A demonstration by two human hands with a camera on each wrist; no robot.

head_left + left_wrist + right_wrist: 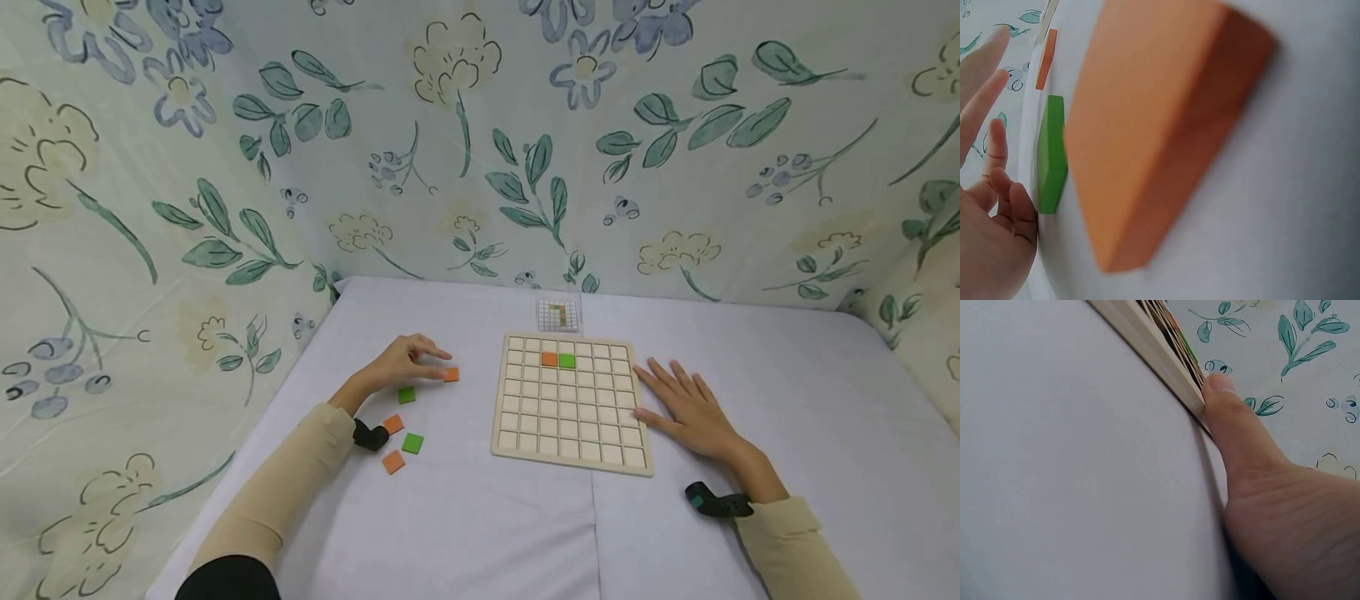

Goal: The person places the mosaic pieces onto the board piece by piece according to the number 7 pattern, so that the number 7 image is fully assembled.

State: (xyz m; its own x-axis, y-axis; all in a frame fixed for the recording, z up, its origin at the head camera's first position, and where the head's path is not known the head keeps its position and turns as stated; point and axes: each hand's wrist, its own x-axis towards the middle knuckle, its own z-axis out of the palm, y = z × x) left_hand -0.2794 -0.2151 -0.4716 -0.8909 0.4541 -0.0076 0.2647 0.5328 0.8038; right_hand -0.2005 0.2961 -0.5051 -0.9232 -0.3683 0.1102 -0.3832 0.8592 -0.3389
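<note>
My left hand (405,362) reaches over an orange square tile (451,375), thumb and fingers spread and a gap between them. In the left wrist view the fingers look apart from that tile (1047,59). A green tile (407,395) lies just under the palm side, and another orange tile (1141,125) looms large near the wrist. My right hand (686,408) rests flat with fingers spread at the right edge of a wooden grid board (497,417); its thumb (1225,406) touches the rim. The board bears one orange tile (550,359) beside one green tile (567,361).
Closer to me on the left lie an orange tile (393,462) and a green tile (412,443). Behind the board is a small card (558,316) with a coloured grid pattern. A white cloth (480,533) covers the table; floral curtains (465,208) hang behind it.
</note>
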